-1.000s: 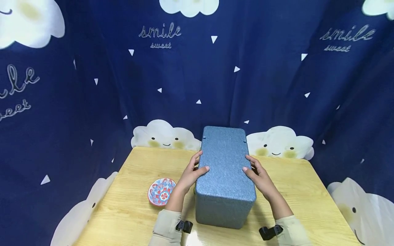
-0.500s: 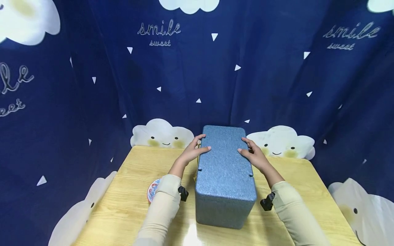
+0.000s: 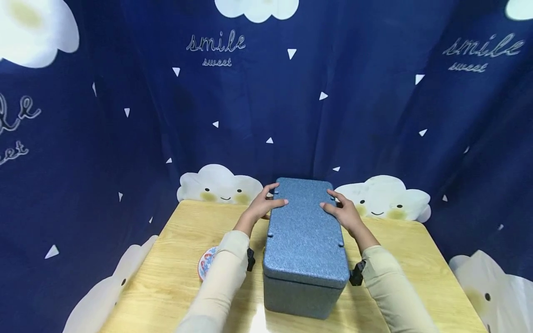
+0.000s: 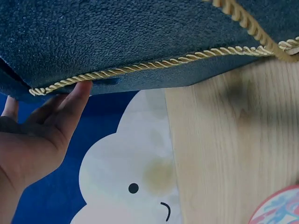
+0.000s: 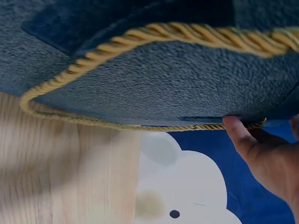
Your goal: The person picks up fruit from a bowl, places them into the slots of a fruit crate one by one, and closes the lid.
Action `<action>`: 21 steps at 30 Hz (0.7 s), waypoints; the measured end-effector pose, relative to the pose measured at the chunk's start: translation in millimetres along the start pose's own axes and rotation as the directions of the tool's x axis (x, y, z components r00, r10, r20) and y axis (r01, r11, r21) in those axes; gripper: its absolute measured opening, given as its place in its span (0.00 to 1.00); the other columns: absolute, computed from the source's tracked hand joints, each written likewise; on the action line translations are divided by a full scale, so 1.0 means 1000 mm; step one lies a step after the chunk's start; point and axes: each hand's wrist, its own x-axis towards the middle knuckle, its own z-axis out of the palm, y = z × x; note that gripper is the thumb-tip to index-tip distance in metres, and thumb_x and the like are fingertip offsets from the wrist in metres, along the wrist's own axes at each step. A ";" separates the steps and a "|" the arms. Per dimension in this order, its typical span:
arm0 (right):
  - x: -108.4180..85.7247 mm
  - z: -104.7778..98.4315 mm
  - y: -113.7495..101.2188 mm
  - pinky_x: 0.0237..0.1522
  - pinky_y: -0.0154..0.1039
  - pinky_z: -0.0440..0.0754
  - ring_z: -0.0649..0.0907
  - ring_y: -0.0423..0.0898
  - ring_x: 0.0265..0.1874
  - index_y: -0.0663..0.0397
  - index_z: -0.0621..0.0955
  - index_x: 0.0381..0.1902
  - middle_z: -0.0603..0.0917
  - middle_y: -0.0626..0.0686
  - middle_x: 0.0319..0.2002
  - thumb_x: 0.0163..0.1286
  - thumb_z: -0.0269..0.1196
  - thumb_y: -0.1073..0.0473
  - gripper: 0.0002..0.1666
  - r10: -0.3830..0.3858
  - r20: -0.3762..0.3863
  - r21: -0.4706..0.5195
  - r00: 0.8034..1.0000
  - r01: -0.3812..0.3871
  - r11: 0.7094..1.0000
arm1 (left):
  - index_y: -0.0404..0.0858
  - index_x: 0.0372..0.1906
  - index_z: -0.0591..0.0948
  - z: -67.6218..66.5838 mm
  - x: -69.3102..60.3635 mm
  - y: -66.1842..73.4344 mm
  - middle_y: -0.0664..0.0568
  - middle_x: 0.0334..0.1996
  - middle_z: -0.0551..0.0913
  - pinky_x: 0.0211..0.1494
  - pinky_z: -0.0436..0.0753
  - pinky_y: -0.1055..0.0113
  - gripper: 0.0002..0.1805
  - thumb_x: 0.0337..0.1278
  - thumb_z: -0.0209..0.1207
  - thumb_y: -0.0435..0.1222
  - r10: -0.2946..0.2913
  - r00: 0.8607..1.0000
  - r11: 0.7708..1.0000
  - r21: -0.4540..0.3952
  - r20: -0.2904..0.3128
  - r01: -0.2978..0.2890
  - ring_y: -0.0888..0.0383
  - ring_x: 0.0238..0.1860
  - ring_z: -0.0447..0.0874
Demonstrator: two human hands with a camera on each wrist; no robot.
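Note:
A blue-grey foam box (image 3: pixel 306 298) stands lengthwise on the wooden table, its lid (image 3: pixel 306 236) on top with small notches along both long edges. My left hand (image 3: pixel 260 206) holds the lid's left edge toward the far end, thumb on top and fingers down the side. Opposite it, my right hand (image 3: pixel 349 215) grips the right edge the same way. A gold twisted rope (image 4: pixel 154 64) runs along the box's left side, near the left fingertips. Another stretch of gold rope (image 5: pixel 110 49) hangs along the right side. Parts of both hands' fingers are hidden behind the lid.
A patterned red, white and blue dish (image 3: pixel 205 262) sits left of the box, partly covered by the left sleeve (image 3: pixel 225 277). The wooden table (image 3: pixel 416 273) extends to both sides. A dark blue curtain (image 3: pixel 266 101) with clouds hangs behind.
Both hands have slid from the middle of the lid toward its far end. The left sleeve now covers part of the dish. A seam below the lid shows at the near end now.

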 end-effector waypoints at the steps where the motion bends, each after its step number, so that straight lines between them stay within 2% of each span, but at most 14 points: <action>1: -0.001 0.000 0.001 0.50 0.52 0.71 0.72 0.61 0.55 0.50 0.62 0.70 0.67 0.69 0.60 0.62 0.63 0.45 0.42 0.012 0.008 -0.007 1.000 -0.012 1.000 | 0.62 0.67 0.61 0.000 -0.001 -0.001 0.44 0.61 0.64 0.35 0.78 0.52 0.42 0.44 0.67 0.53 -0.015 1.000 1.000 -0.005 0.009 0.015 0.49 0.55 0.70; 4: -0.004 -0.002 0.001 0.49 0.51 0.72 0.71 0.61 0.56 0.51 0.63 0.69 0.65 0.68 0.62 0.61 0.63 0.45 0.42 0.032 0.017 -0.027 0.999 -0.032 0.999 | 0.63 0.67 0.61 0.002 -0.002 -0.004 0.45 0.64 0.61 0.37 0.78 0.49 0.43 0.43 0.68 0.53 -0.039 0.999 0.999 -0.009 0.031 0.040 0.48 0.57 0.69; 7: -0.006 -0.004 -0.001 0.50 0.53 0.72 0.69 0.62 0.58 0.51 0.62 0.70 0.62 0.67 0.65 0.62 0.63 0.44 0.42 0.025 0.023 -0.042 0.999 -0.024 0.999 | 0.64 0.67 0.60 0.003 -0.001 -0.004 0.48 0.66 0.60 0.36 0.78 0.51 0.43 0.43 0.68 0.54 -0.038 0.999 0.999 0.000 0.027 0.038 0.49 0.58 0.68; 10: -0.007 -0.006 -0.005 0.53 0.56 0.69 0.66 0.63 0.61 0.49 0.60 0.71 0.58 0.66 0.67 0.63 0.60 0.41 0.43 0.025 0.039 -0.056 0.999 -0.023 0.998 | 0.64 0.68 0.59 0.004 -0.002 -0.001 0.48 0.67 0.58 0.38 0.77 0.50 0.43 0.45 0.66 0.55 -0.020 1.000 0.999 0.027 0.013 0.020 0.48 0.58 0.67; 14: -0.011 -0.009 -0.011 0.56 0.59 0.64 0.62 0.65 0.62 0.50 0.56 0.72 0.56 0.67 0.68 0.67 0.56 0.41 0.42 0.014 0.061 -0.077 0.998 -0.009 0.997 | 0.58 0.70 0.60 0.008 -0.011 0.004 0.47 0.68 0.59 0.50 0.72 0.48 0.40 0.51 0.62 0.54 0.045 0.998 0.995 0.086 -0.036 -0.042 0.47 0.62 0.64; 16: -0.017 -0.009 -0.012 0.57 0.60 0.62 0.61 0.66 0.63 0.51 0.56 0.72 0.56 0.67 0.68 0.68 0.54 0.42 0.41 -0.006 0.068 -0.074 0.998 0.011 0.997 | 0.54 0.69 0.63 0.011 -0.021 0.004 0.46 0.67 0.61 0.56 0.68 0.48 0.36 0.54 0.60 0.50 0.098 0.994 0.991 0.095 -0.056 -0.092 0.46 0.63 0.62; 18: -0.027 -0.007 -0.013 0.58 0.60 0.60 0.59 0.66 0.63 0.52 0.56 0.72 0.56 0.66 0.68 0.69 0.54 0.44 0.39 -0.026 0.078 -0.050 0.997 0.030 0.998 | 0.51 0.68 0.65 0.014 -0.036 0.000 0.46 0.66 0.62 0.59 0.65 0.49 0.33 0.56 0.59 0.47 0.141 0.988 0.988 0.068 -0.063 -0.137 0.46 0.65 0.59; 21: -0.052 0.000 -0.010 0.58 0.62 0.59 0.57 0.66 0.64 0.50 0.56 0.72 0.54 0.65 0.69 0.70 0.54 0.45 0.38 -0.037 0.102 0.017 0.994 0.036 0.999 | 0.44 0.67 0.66 0.018 -0.073 -0.001 0.41 0.66 0.62 0.60 0.63 0.48 0.31 0.58 0.58 0.41 0.185 0.982 0.982 -0.027 -0.046 -0.186 0.43 0.64 0.58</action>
